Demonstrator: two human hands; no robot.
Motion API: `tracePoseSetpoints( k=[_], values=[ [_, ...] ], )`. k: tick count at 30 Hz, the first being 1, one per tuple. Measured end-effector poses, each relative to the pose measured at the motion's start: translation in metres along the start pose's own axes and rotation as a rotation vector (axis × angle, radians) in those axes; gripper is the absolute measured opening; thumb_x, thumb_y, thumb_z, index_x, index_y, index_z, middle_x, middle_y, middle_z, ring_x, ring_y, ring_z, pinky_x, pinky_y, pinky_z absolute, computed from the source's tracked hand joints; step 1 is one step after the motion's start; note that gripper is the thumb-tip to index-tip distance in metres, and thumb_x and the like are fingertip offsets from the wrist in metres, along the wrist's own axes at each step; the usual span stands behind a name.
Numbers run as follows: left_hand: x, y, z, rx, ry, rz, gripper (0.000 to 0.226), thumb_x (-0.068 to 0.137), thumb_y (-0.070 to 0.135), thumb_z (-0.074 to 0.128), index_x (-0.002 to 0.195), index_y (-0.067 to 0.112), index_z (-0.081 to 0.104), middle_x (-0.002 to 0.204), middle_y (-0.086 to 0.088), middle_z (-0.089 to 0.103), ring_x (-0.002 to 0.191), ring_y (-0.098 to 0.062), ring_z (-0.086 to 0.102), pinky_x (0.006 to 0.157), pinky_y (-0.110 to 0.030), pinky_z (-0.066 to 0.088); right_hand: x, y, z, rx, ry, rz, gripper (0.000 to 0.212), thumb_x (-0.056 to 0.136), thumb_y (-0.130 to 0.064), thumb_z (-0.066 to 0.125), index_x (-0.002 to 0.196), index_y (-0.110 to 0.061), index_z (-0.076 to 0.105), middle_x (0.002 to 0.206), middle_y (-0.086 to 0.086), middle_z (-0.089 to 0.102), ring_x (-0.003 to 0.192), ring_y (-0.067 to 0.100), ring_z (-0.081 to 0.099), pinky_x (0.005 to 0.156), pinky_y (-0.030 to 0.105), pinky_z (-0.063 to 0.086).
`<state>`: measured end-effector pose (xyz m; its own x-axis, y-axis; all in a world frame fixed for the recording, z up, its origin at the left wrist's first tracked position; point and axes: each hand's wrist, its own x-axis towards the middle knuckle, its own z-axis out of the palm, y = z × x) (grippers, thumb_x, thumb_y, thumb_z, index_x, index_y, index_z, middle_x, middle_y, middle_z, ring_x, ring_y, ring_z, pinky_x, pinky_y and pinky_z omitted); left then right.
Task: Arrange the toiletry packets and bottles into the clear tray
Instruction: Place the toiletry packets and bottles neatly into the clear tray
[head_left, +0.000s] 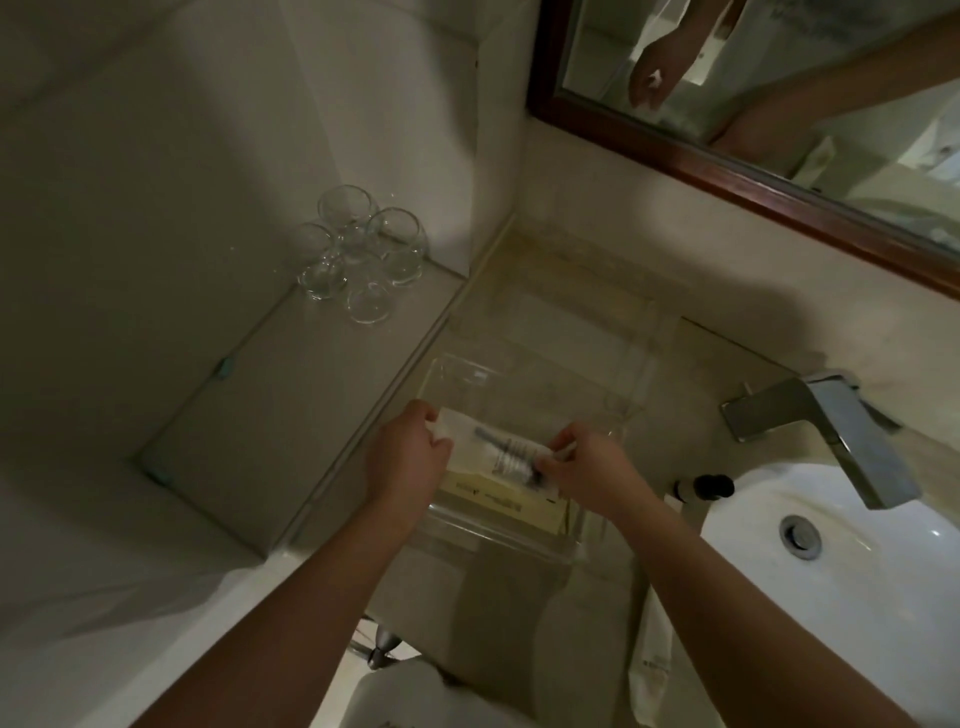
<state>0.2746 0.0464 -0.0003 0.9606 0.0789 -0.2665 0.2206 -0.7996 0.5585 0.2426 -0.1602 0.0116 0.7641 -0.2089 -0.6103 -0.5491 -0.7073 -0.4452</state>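
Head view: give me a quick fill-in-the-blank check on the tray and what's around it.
1. A yellow packet lies flat ____ the clear tray.
2. The left hand and the right hand hold a white packet by its two ____.
3. The small black-capped bottle sits ____ the tray, beside the sink.
Missing words: inside; ends; outside.

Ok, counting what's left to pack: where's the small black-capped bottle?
Head view, right side: the small black-capped bottle sits on the counter between the clear plastic tray and the white sink basin, just right of the right hand.
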Motion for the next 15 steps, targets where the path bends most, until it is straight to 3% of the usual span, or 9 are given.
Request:
tracePoseSetpoints(
  k=[5,8,11,15],
  values=[
    [0.003,0.001,0.004,0.069,-0.001,0.017,0.03,0.079,0.026,0.067,0.107,0.019,0.058,0.091,-0.006,0.07,0.085,-0.029,0.065,0.071,-0.035,0.051,0.001,0.0,0.002,-0.039,0.027,-0.02,0.029,0.087,-0.037,0.066,0.104,-0.015,0.057,0.099,0.009,0.068,0.086,0.023,0.061,0.07,0.029,0.047],
    [0.005,0.003,0.002,0.047,0.01,0.004,0.027,0.082,0.027,0.065,0.107,0.019,0.06,0.096,-0.004,0.069,0.09,-0.028,0.064,0.073,-0.032,0.047,0.002,0.002,0.003,0.018,0.04,-0.013,0.025,0.087,-0.036,0.067,0.097,-0.016,0.056,0.092,0.006,0.068,0.08,0.02,0.061,0.066,0.029,0.047],
    [0.007,0.004,0.001,0.009,0.021,0.015,0.024,0.082,0.025,0.066,0.104,0.018,0.061,0.097,-0.004,0.07,0.091,-0.028,0.064,0.075,-0.033,0.051,0.002,0.005,0.001,0.125,0.063,0.015,0.026,0.088,-0.035,0.067,0.099,-0.014,0.057,0.081,0.004,0.068,0.073,0.019,0.066,0.067,0.038,0.054],
    [0.013,0.007,0.002,0.026,-0.012,0.027,0.025,0.082,0.026,0.066,0.105,0.02,0.059,0.097,-0.005,0.07,0.09,-0.027,0.064,0.076,-0.037,0.052,0.003,0.007,0.0,0.142,0.079,0.015,0.023,0.088,-0.033,0.067,0.098,-0.016,0.056,0.074,-0.002,0.062,0.063,0.011,0.059,0.054,0.029,0.047]
  ],
)
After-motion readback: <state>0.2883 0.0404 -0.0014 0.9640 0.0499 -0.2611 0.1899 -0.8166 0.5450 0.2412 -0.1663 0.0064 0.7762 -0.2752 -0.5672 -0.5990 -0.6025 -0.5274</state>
